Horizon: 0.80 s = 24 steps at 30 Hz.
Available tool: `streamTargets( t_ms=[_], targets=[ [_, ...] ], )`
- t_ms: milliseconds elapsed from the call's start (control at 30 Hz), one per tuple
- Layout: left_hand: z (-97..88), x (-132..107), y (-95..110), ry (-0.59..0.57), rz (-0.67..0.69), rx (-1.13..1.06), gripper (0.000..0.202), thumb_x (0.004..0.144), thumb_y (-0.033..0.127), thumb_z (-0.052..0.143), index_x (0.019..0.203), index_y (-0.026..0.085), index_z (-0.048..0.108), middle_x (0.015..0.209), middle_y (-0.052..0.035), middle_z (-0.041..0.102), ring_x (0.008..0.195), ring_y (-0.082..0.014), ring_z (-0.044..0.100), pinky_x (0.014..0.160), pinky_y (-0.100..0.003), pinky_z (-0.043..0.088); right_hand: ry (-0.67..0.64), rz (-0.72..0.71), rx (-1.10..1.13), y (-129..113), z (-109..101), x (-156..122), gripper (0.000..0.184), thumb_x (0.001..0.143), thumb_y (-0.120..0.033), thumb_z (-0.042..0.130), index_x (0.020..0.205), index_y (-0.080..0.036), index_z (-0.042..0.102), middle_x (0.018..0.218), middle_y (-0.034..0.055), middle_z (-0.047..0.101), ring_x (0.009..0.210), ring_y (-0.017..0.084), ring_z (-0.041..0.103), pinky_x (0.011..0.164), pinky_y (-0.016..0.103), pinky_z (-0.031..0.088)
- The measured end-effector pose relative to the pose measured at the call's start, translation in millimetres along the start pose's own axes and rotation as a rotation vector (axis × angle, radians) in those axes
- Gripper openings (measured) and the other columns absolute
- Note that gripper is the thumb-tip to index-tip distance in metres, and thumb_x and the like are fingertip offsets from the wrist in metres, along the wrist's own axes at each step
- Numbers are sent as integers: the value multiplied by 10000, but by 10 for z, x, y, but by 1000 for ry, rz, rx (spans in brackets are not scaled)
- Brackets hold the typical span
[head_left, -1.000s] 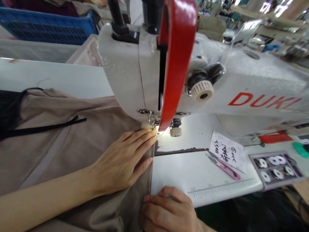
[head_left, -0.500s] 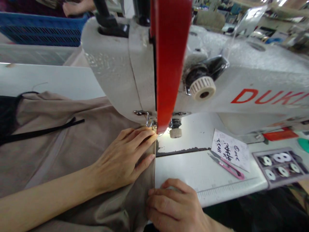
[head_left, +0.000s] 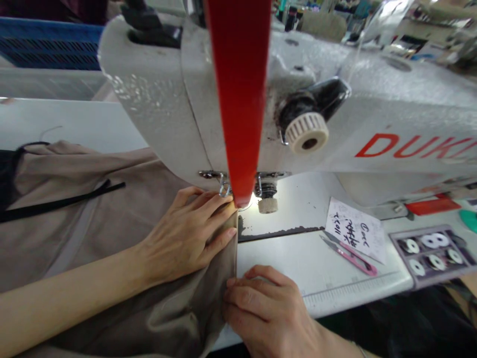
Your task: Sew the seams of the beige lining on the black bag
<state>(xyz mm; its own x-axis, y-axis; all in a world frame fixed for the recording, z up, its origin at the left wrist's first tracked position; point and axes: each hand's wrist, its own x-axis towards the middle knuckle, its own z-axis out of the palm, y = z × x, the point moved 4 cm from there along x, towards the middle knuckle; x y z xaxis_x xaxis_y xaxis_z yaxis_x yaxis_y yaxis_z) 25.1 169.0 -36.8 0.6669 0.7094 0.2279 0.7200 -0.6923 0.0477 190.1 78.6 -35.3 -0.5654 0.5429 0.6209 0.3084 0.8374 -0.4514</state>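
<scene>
Brown fabric (head_left: 122,219) lies across the left of the sewing machine bed, its straight right edge running up to the needle area. My left hand (head_left: 186,233) rests flat on it, fingers stretched out with the tips beside the presser foot. Nearer to me, my right hand (head_left: 261,308) pinches the fabric's edge between thumb and curled fingers. Over the needle area hangs the machine head (head_left: 160,99), with a red bar (head_left: 242,99) down its front that hides the needle. A black cord (head_left: 63,201) lies on the fabric at left.
Right of the needle, pink thread snips (head_left: 354,261) overlap a handwritten paper slip (head_left: 357,228). A bobbin tray (head_left: 417,286) sits at the table's right edge, near a printed ruler (head_left: 346,287). Behind the table stands a blue basket (head_left: 52,44).
The machine head and red bar appear further left as the view shifts. Both hands and the fabric sit slightly higher and further left in the picture. Each hand keeps its hold or contact.
</scene>
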Motion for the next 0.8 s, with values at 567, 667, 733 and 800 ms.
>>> streamTargets(
  t_ms=[567,667,733,800],
  targets=[
    [-109,-241,222,27,213,131,382,977,123,418,1322,91,579,1338,-122,635,1225,-276,569,1013,-441,427,-4,-119,-179,-131,7,-72,272,1008,-140,477,935,-89,735,967,93,762,1001,191,708,885,315,558],
    [-100,-205,227,-4,180,142,410,987,161,448,1383,113,542,1379,-101,619,1225,-274,565,991,-441,427,26,-119,-188,-129,21,-79,251,999,-132,505,905,-96,734,939,88,761,977,180,713,869,299,564],
    [-103,-177,236,-10,157,143,419,994,170,449,1400,106,531,1419,-100,596,1247,-264,550,997,-433,423,48,-105,-182,-127,18,-63,254,994,-114,509,879,-96,735,905,79,763,946,171,718,849,290,568],
    [-112,-160,248,11,144,135,425,996,164,438,1404,93,533,1445,-105,579,1278,-261,535,1014,-432,414,77,-90,-175,-122,11,-39,245,982,-98,527,855,-97,736,877,66,766,920,164,723,829,282,570]
  ],
)
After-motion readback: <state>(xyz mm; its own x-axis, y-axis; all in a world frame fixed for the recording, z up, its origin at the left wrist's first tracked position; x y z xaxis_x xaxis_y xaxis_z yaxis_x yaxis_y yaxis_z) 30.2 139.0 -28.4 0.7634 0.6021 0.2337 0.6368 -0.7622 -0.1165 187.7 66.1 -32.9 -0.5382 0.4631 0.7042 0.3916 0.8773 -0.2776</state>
